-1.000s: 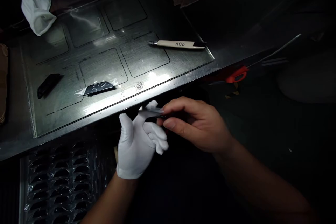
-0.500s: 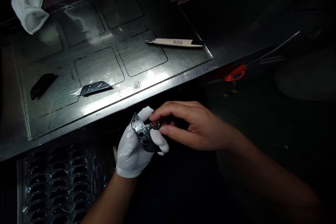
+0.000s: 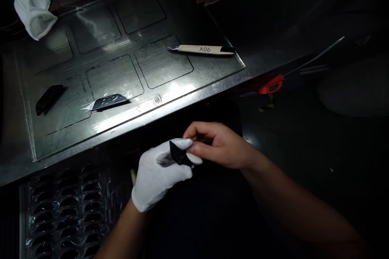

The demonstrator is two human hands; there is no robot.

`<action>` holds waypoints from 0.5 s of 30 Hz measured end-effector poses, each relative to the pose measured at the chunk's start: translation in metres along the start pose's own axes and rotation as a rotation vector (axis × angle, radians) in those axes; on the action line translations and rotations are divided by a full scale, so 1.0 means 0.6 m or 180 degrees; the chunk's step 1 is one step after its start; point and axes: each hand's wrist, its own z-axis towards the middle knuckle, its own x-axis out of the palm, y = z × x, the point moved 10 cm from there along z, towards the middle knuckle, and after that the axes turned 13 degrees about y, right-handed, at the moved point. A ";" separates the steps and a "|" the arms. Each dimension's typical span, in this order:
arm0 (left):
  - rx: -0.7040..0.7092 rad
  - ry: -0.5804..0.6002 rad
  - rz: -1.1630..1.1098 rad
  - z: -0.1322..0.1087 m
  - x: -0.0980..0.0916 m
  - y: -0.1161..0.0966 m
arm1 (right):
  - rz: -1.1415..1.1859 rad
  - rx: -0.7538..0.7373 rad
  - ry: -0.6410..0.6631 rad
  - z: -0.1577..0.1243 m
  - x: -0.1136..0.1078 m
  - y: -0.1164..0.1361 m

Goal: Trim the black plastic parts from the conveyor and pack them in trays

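My left hand, in a white glove, grips a small black plastic part between thumb and fingers, below the bench's front edge. The part is tilted, and the glove covers some of it. My bare right hand meets the gloved fingertips at the part's far side, with thumb and forefinger pinched together. Whatever lies in that pinch is hidden. On the bench above, a similar dark part in clear film lies near the front edge, and another dark part rests farther left.
A clear sheet with rounded outlines covers the metal bench. On it lies a craft knife marked A06, blade leftward. A white glove sits back left. Red-handled scissors or a similar tool is at the right edge. Lower left stands a tray of dark parts.
My left hand has turned, so the black part is now more edge-on and slightly farther right. My right thumb and forefinger have closed together; the small loop seen earlier is out of sight.
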 end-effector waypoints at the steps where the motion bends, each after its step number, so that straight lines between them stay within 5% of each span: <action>1: 0.0021 -0.0219 0.0371 -0.002 -0.009 -0.008 | -0.0513 -0.0131 -0.0161 -0.005 -0.005 0.011; 4: 0.0164 -0.0862 0.1027 -0.010 -0.030 -0.031 | -0.2033 -0.0746 -0.0713 -0.023 0.004 0.056; 7: 0.0114 -0.1073 0.0907 -0.013 -0.045 -0.025 | -0.2676 -0.1058 -0.0957 -0.033 0.029 0.072; 11: -0.0140 -0.0753 0.0610 -0.009 -0.049 -0.004 | -0.1564 -0.0455 -0.0673 -0.018 0.012 0.024; 15: -0.0346 0.0060 -0.0170 -0.005 -0.006 0.023 | 0.0114 0.0199 -0.0010 -0.007 0.022 -0.036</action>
